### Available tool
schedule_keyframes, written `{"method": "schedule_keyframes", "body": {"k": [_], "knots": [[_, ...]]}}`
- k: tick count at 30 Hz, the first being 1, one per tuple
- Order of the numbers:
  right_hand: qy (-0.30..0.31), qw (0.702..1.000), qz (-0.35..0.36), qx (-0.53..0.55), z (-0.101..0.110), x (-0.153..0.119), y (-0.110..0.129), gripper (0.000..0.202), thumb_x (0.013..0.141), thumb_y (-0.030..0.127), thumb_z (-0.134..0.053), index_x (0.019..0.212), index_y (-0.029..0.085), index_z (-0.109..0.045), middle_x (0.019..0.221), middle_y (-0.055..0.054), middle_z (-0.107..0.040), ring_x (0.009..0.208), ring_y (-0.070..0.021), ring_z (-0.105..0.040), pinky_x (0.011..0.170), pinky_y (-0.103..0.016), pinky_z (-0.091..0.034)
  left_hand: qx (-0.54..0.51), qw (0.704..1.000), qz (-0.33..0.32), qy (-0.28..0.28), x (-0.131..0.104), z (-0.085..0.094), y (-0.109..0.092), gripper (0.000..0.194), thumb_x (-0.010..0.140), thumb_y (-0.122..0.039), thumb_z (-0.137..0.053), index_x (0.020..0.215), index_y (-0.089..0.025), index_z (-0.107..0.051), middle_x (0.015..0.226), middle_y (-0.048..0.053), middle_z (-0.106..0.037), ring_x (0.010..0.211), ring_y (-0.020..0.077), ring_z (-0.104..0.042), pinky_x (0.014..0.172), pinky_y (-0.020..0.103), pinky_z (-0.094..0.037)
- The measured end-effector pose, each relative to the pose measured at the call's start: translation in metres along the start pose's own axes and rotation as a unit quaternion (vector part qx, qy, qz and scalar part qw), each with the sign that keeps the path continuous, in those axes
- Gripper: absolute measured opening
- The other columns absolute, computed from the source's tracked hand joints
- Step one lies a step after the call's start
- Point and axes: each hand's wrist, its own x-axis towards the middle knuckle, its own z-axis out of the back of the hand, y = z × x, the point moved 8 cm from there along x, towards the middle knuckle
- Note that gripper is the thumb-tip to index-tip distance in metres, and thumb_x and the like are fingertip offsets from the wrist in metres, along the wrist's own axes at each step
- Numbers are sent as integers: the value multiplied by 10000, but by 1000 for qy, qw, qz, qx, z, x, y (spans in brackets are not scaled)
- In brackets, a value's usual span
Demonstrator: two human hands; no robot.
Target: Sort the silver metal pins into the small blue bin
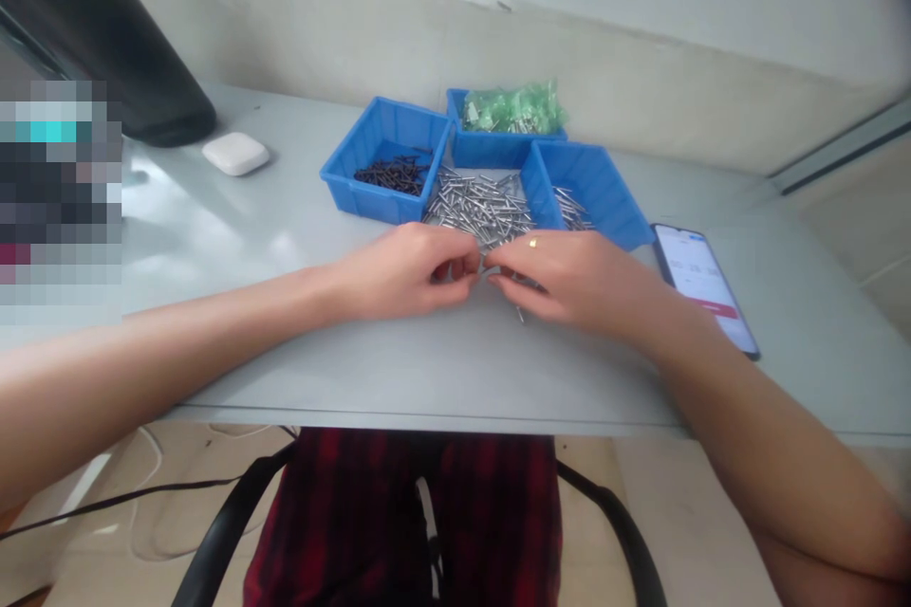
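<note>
My left hand (405, 273) and my right hand (576, 277) meet fingertip to fingertip above the table, both closed in a pinch. Anything between their fingertips is too small or hidden to name. Just beyond them lies a loose pile of thin silver metal pins (484, 207), partly covered by my fingers. One silver pin (520, 314) pokes out below my right hand. To the left of the pile, a blue bin (348, 196) holds dark, screw-like pieces (393, 174). On its right, a second blue bin (604, 185) contains more silver pins (571, 209).
Behind the pile stands a third blue bin (491, 152) with a green plastic bag (513, 109) in it. A phone (704, 280) lies beside my right forearm. At the left are a white case (235, 154) and a dark cylinder (106, 28). The table's front edge (427, 419) runs below my hands.
</note>
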Motion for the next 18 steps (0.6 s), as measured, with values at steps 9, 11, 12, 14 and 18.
{"method": "schedule_keyframes", "body": {"k": [9, 11, 12, 14, 18], "knots": [[-8, 1000, 9, -6, 2, -1, 2, 203, 910, 237, -424, 941, 158, -609, 803, -53, -638, 756, -180, -595, 604, -277, -342, 3, 1000, 2, 4, 1, 0, 0, 85, 812, -180, -514, 827, -165, -596, 734, -24, -604, 646, 89, -541, 602, 197, -392], [-8, 1000, 8, -3, 2, -1, 2, 198, 907, 235, -429, 940, 159, -609, 804, -55, -640, 758, -180, -595, 605, -276, -343, 5, 1000, 2, 8, 1, 0, 0, 93, 817, -185, -508, 830, -165, -598, 738, -19, -605, 648, 92, -543, 605, 200, -394], [-9, 1000, 8, -2, 2, -1, 2, 196, 906, 234, -431, 942, 159, -609, 806, -56, -641, 760, -182, -596, 605, -275, -344, 6, 1000, 2, 10, 1, -1, 0, 99, 820, -187, -505, 835, -165, -600, 743, -17, -607, 650, 94, -545, 606, 201, -394], [-10, 1000, 9, -1, 1, -2, 2, 194, 905, 230, -432, 940, 160, -609, 804, -58, -643, 761, -183, -596, 605, -275, -345, 7, 1000, 1, 13, 0, -1, -1, 106, 820, -187, -501, 841, -166, -603, 752, -13, -610, 654, 96, -546, 608, 203, -395], [-6, 1000, 7, 0, 1, -1, 3, 200, 907, 233, -424, 937, 162, -609, 808, -58, -646, 762, -183, -597, 598, -275, -342, 9, 1000, -1, 13, 0, -1, 0, 112, 812, -170, -504, 854, -169, -608, 761, -15, -615, 661, 97, -553, 611, 202, -395]]}}
